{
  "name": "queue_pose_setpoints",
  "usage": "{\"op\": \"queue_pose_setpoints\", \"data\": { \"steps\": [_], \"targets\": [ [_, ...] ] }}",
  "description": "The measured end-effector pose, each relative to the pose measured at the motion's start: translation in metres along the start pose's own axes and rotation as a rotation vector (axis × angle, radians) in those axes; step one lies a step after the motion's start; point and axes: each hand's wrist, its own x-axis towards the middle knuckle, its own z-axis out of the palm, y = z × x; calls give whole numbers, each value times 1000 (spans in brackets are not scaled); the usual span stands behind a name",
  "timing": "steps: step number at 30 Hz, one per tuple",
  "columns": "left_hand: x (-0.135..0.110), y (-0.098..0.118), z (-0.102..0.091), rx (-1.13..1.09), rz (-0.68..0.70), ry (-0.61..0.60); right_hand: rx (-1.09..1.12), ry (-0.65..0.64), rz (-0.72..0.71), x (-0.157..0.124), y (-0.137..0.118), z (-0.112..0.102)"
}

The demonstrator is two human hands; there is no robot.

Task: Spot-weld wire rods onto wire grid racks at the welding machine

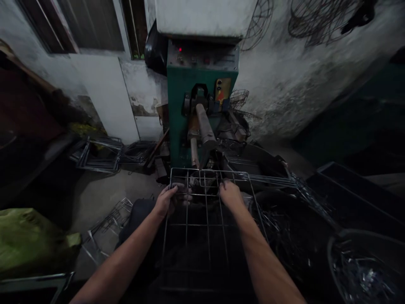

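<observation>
Silver rectangular wire grid (207, 219) reaches the grey arm (204, 124) of the green metal machine (186, 93) at 12 o'clock, left hand (167, 199) and right hand (230, 195) clenching its far edge; no spark shows.

Your view is dim and softly blurred; the brightest light falls on the upper centre, corners sink into shadow, edges bow outward.

The rectangular grid of thin grey wire (207, 225), held in the left grip (170, 199) and right grip (230, 195), is bare metal with a dull sheen. Just beyond the grips, the boxy green machine (179, 105) wears matt paint; its round brownish arm (204, 122) looks worn, rusty metal. Behind that, the grey wall (284, 93) is rough, stained plaster.
</observation>
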Motion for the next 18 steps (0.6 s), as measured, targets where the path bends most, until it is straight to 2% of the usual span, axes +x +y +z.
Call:
{"op": "queue_pose_setpoints", "data": {
  "steps": [12, 18],
  "targets": [
    [-3, 1, 0, -7, 7, -26, -5, 0, 2, -1, 3, 5],
    [-3, 4, 4, 14, 26, 32, 10, 8, -19, 1, -3, 2]
  ]
}}
